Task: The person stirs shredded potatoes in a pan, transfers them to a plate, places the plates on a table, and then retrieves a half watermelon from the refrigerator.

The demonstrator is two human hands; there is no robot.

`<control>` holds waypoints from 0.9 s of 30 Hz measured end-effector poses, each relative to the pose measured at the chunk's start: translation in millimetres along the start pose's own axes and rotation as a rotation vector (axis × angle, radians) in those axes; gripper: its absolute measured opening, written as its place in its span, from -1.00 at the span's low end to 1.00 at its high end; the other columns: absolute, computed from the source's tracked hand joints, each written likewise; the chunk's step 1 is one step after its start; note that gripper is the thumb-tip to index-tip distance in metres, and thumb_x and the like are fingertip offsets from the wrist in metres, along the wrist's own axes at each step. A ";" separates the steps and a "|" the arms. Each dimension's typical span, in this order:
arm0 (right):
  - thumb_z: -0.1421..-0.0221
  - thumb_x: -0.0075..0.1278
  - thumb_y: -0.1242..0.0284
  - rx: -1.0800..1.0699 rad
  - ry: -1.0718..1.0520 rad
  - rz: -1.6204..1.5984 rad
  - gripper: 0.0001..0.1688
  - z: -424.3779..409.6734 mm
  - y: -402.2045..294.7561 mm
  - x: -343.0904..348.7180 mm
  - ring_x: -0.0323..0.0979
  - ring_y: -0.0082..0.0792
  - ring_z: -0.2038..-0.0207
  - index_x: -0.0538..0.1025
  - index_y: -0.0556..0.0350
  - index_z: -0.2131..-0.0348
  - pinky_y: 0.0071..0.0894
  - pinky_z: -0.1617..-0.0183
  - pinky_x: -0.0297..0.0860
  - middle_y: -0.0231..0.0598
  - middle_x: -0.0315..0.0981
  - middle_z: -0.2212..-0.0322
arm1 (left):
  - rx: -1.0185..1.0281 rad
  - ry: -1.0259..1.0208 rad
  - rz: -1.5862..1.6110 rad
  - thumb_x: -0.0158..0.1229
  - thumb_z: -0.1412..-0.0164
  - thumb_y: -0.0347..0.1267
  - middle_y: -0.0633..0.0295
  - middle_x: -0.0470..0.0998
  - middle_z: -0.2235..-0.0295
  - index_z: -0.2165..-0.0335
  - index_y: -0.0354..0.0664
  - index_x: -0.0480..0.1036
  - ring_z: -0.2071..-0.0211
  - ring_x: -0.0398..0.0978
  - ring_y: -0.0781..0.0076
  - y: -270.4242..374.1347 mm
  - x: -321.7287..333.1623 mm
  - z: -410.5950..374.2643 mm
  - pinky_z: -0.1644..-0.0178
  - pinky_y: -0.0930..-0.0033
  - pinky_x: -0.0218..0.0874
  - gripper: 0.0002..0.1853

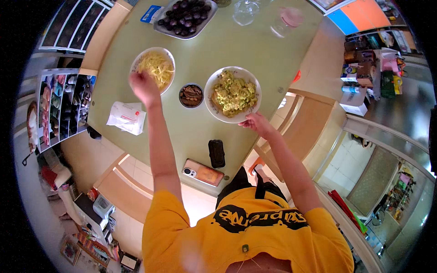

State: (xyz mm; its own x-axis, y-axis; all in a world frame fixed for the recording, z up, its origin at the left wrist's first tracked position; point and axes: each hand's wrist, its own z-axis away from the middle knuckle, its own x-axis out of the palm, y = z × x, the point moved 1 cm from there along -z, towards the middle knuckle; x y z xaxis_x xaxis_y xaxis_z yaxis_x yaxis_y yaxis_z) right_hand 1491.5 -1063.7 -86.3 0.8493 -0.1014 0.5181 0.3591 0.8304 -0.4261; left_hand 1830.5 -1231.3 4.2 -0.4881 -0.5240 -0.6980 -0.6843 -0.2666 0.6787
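Note:
At the left side of a white bowl of yellow shreds (155, 68), which look like shredded potato, my left hand (145, 87) covers part of the rim. Motion blurs its fingers, so their grip is unclear. My right hand (258, 125) holds the near right rim of a second white bowl (213, 110), thumb on top and fingers underneath. Scrambled egg with chopped green vegetable (235, 94) fills that bowl. Between the two bowls stands an open round tin (191, 96) with brown pieces of food in it.
On the green tabletop (191, 133) lie a white paper packet (127, 117), a smartphone (203, 172) and a black case (216, 153). Farther back are a tray of dark grapes (186, 18), a clear plastic container (245, 13) and a pink-lidded jar (288, 21). Wooden chairs (307, 119) flank the table.

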 end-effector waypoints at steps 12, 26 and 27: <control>-0.07 -0.21 0.41 0.036 -0.123 0.195 -0.66 -17.0 -9.2 4.7 0.47 -0.32 0.30 0.35 0.33 0.22 -0.42 0.19 0.39 -0.06 0.45 0.32 | -0.743 -0.144 0.884 -0.03 -0.14 -0.33 0.10 0.34 0.22 0.14 -0.39 0.25 0.24 0.34 0.32 -59.9 5.8 65.8 0.15 0.31 0.25 -0.63; -0.19 -0.26 0.22 -0.397 -0.176 0.913 -0.59 25.3 -60.0 32.0 0.34 -0.21 0.50 0.40 0.20 0.47 -0.22 0.34 0.25 -0.13 0.36 0.58 | 0.149 -0.131 0.122 0.05 -0.15 -0.38 0.07 0.24 0.09 0.01 -0.32 0.18 0.10 0.24 0.33 53.0 -26.0 107.1 0.05 0.31 0.17 -0.54; -0.18 -0.25 0.26 -0.478 -0.099 0.861 -0.63 49.9 -60.3 15.6 0.33 -0.20 0.48 0.39 0.20 0.48 -0.24 0.34 0.25 -0.13 0.34 0.58 | 0.180 -0.176 0.093 0.04 -0.15 -0.42 0.05 0.24 0.07 0.00 -0.33 0.18 0.10 0.25 0.32 62.1 -23.8 125.8 0.04 0.32 0.17 -0.54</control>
State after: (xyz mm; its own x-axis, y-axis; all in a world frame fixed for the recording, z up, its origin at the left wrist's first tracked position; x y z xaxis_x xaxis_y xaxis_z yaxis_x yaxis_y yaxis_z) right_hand 1463.8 -1088.0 -15.6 0.8655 0.4975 -0.0585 -0.2285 0.2883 -0.9299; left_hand 1731.5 -1133.6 34.2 -0.6293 -0.3868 -0.6740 -0.7095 -0.0678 0.7014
